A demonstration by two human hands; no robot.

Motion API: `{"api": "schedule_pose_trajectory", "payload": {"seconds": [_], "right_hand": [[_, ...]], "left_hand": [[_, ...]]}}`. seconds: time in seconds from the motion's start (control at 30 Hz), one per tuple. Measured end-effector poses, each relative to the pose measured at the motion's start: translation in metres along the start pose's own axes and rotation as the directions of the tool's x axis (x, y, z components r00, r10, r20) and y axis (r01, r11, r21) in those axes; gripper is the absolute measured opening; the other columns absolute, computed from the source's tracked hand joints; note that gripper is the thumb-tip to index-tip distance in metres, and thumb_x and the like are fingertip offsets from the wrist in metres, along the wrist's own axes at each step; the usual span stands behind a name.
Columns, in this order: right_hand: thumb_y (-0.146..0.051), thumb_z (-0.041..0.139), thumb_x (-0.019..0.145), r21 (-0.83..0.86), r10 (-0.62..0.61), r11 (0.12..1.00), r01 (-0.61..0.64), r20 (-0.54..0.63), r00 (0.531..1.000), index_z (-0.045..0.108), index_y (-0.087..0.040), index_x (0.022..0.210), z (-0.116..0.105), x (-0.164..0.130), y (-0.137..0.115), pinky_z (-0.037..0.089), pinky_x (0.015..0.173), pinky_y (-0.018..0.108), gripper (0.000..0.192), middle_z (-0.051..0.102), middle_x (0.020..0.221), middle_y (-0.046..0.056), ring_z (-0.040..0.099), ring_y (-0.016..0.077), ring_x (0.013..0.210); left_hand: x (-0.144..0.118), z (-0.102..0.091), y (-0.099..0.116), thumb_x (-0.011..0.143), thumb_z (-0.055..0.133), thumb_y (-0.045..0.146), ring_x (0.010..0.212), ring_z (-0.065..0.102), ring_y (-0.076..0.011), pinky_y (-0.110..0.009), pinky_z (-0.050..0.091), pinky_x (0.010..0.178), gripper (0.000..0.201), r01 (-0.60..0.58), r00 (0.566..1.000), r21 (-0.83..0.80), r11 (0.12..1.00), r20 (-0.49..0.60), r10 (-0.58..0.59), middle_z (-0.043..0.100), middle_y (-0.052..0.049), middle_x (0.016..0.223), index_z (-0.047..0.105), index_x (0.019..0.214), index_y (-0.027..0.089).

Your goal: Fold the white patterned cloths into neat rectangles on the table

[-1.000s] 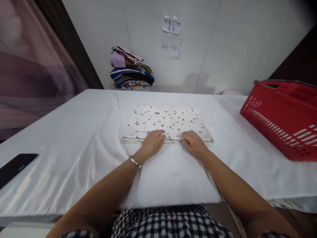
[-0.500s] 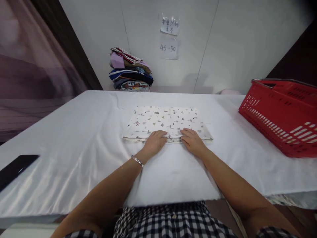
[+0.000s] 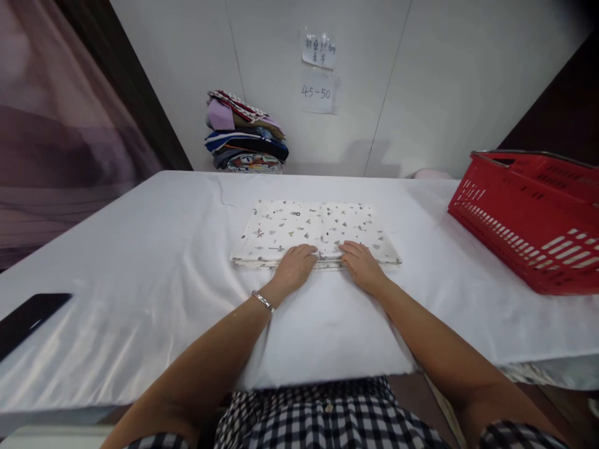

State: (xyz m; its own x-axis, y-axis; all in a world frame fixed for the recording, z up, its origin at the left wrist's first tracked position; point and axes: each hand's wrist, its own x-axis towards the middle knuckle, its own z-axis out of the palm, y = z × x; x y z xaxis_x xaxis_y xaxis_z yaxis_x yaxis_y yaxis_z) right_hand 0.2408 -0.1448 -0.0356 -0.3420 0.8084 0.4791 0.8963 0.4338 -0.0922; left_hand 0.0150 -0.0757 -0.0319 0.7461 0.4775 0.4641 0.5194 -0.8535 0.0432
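Observation:
A folded cream cloth with small plant-like prints lies flat in the middle of the table, its layers showing along the near edge. My left hand rests on that near edge left of centre, fingers stretched out on the fabric and pointing inward. Just right of it, my right hand touches the same edge with its fingers extended over the top. A short gap of cloth separates the two hands. The undersides of both hands are hidden.
A white sheet covers the table. On the right stands a red plastic basket; a black phone-like slab lies at the left edge. Folded fabrics are stacked at the back, and paper signs hang on the wall.
My hands and the folded cloth stay almost where they were. The whole view has shifted very slightly.

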Motion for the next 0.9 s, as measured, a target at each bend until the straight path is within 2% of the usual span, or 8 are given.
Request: {"api": "schedule_pose_trajectory", "payload": {"seconds": [0.4, 0.57, 0.7, 0.9], "right_hand": [[-0.012, 0.040, 0.089, 0.085, -0.049, 0.995, 0.051, -0.031, 0.998, 0.060, -0.018, 0.078, -0.0008, -0.0028, 0.0020, 0.043, 0.096, 0.046, 0.024, 0.062, 0.115, 0.009, 0.046, 0.0237, 0.119], [-0.013, 0.040, 0.090, 0.103, -0.032, 0.994, 0.027, 0.044, 0.999, 0.060, -0.018, 0.079, -0.0012, -0.0029, 0.0026, 0.044, 0.095, 0.047, 0.023, 0.061, 0.117, 0.008, 0.047, 0.0243, 0.118], [-0.018, 0.046, 0.089, 0.128, -0.034, 0.991, 0.025, 0.070, 0.997, 0.061, -0.019, 0.083, -0.0034, -0.0037, 0.0036, 0.043, 0.096, 0.048, 0.016, 0.060, 0.119, 0.008, 0.046, 0.0249, 0.118], [-0.019, 0.045, 0.090, 0.119, -0.029, 0.993, 0.023, 0.054, 0.998, 0.062, -0.019, 0.086, -0.0028, -0.0034, 0.0042, 0.043, 0.096, 0.047, 0.018, 0.061, 0.118, 0.008, 0.048, 0.0243, 0.117]], "left_hand": [[-0.0023, 0.0014, -0.0015, 0.092, 0.042, 0.017, 0.106, 0.054, -0.0195, -0.035, 0.045, 0.088, 0.022, -0.021, 0.999, -0.070, 0.997, -0.037, 0.019, 0.062, -0.007, 0.113, 0.063, 0.086, 0.016], [-0.0036, 0.0019, -0.0029, 0.091, 0.043, 0.017, 0.105, 0.054, -0.0207, -0.036, 0.047, 0.086, 0.020, -0.011, 1.000, -0.099, 0.995, 0.015, 0.013, 0.062, -0.007, 0.113, 0.062, 0.086, 0.016], [-0.0053, 0.0015, -0.0059, 0.090, 0.049, 0.027, 0.108, 0.053, -0.0215, -0.038, 0.046, 0.089, 0.017, -0.009, 0.998, -0.131, 0.991, 0.060, 0.016, 0.060, -0.007, 0.118, 0.064, 0.091, 0.018], [-0.0049, -0.0004, -0.0061, 0.091, 0.048, 0.026, 0.110, 0.052, -0.0224, -0.039, 0.045, 0.092, 0.019, 0.015, 0.998, -0.104, 0.994, 0.065, -0.008, 0.059, -0.007, 0.120, 0.065, 0.091, 0.019]]}}
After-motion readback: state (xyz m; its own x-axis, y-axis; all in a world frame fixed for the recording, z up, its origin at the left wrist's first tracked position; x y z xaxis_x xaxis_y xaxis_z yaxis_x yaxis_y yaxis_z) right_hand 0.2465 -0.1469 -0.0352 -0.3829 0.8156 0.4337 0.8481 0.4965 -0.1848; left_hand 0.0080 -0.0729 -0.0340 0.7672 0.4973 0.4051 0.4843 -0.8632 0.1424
